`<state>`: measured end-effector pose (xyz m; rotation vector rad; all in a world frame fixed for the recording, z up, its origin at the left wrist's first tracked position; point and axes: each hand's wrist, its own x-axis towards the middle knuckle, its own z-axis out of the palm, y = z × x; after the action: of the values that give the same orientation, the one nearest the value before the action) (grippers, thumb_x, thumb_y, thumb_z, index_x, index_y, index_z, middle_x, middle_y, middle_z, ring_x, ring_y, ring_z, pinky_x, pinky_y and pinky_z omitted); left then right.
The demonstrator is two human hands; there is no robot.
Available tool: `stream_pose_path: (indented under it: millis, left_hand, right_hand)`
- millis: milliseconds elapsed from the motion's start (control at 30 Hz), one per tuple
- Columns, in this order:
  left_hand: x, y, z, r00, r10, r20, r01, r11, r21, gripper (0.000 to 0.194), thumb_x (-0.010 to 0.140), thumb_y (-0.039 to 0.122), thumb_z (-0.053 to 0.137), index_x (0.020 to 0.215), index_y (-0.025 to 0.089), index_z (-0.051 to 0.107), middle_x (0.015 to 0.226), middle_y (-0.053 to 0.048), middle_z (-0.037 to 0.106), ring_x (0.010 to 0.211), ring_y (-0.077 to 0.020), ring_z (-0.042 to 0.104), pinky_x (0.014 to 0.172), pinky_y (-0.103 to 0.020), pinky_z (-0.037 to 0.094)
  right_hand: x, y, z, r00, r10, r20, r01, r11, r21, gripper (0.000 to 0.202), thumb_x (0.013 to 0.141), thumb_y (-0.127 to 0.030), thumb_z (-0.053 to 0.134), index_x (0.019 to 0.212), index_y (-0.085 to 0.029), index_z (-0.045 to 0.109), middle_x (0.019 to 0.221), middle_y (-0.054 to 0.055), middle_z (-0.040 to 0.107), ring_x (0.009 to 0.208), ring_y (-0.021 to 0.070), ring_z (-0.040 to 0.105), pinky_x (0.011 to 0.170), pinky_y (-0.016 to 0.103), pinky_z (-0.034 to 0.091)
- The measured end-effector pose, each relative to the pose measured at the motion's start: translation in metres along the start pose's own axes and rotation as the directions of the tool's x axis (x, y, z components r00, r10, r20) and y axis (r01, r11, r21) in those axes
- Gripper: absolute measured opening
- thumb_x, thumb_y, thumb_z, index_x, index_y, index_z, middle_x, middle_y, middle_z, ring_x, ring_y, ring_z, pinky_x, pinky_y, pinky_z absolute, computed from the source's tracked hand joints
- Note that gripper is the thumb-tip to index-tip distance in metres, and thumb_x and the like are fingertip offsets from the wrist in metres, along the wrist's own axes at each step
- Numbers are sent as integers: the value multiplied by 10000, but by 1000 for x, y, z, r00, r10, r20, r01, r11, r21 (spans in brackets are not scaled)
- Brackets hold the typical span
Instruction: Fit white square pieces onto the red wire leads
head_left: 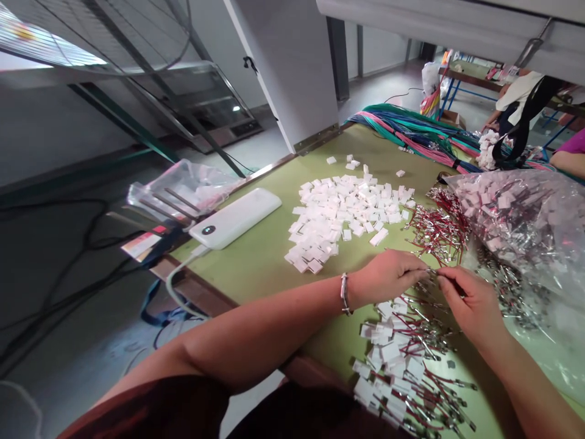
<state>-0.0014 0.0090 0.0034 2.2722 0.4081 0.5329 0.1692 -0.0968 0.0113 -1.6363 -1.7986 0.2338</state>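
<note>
My left hand and my right hand meet fingertip to fingertip above the table, both pinched closed. A small silvery wire terminal shows between them, at my right fingertips. Whatever lies inside my left fingers is mostly hidden. Just beyond my hands is a pile of short red wires with metal terminals. Loose white plastic connector housings are spread to the far left of them. Nearer to me lie white housings with red wires fitted, their metal ends pointing right.
A clear plastic bag of white parts lies at the right, beside more metal-ended pieces. A white power bank with a cable sits at the left table edge. Long green, blue and pink wires lie at the back. Another person's arm shows far right.
</note>
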Motion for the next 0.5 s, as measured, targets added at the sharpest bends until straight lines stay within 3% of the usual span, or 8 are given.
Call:
stream_pose_path:
  millis: [167,333,500]
  left_hand:
    - [-2,1,-2,999,22,49,-30,988,150,305,962,263,411,794,174,649,726,-16,652,657,-110,566,631,-234,445]
    - [-1,0,-4,998,5,63,-16,985,173,294,963,248,403,837,179,660,776,-16,681,688,-109,586,648,-229,446]
    - [-1,-2,-1,992,14,126,-43,972,230,292,957,258,405,839,181,660,796,-24,687,710,-117,601,646,-234,448]
  right_hand:
    - [-2,6,-1,990,-90,105,91,996,-9,186,900,-210,469,910,-203,654,767,28,671,681,146,612,626,276,483]
    - [-2,2,-3,1000,-27,5,27,999,-37,159,907,-231,480,889,-206,636,754,24,668,664,141,609,617,272,477]
    - [-3,2,-3,990,-102,93,103,995,-6,172,907,-216,473,870,-205,640,722,20,645,637,137,586,593,262,461]
